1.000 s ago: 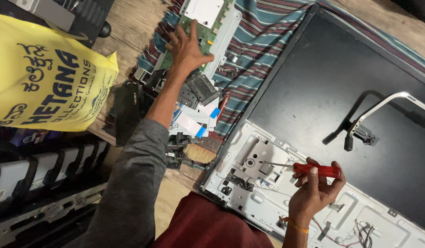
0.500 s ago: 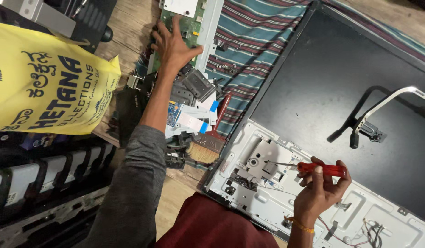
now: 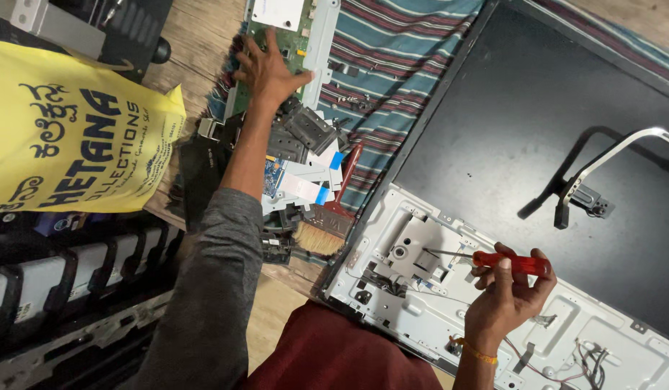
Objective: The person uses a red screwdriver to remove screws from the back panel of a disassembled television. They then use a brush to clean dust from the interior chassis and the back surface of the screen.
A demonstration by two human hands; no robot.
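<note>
Grip: right hand (image 3: 502, 303) pinching a red-handled screwdriver (image 3: 486, 260), fingers curled round the handle. I see its shaft lying level, tip toward the grey bracket (image 3: 409, 253).
Landmark: white metal chassis (image 3: 566, 328), nearest to me at lower right; I place everything else from it.
Screwdriver: over the chassis, tip just at the bracket's right edge; can't tell if it touches.
Bracket: bolted on the chassis, left part.
Wiring: thin cables (image 3: 587, 357) on the chassis, right of the hand.
Dark panel (image 3: 537, 94): beyond the chassis, adjoining its far edge; a white curved stand arm (image 3: 616, 155) lies on it.
Brush (image 3: 331, 217): just left of the chassis, bristles toward me, red handle pointing away.
Ribbon cables (image 3: 305, 184): left of the brush, white with blue ends.
Left hand (image 3: 266, 72): far left of the chassis, arm stretched out, fingers spread flat on a green circuit board (image 3: 237, 101); holding nothing.
Striped cloth (image 3: 392, 58): under the board and panel.
Yellow bag (image 3: 67, 130): well left of the chassis, on the wooden table (image 3: 197, 36).
</note>
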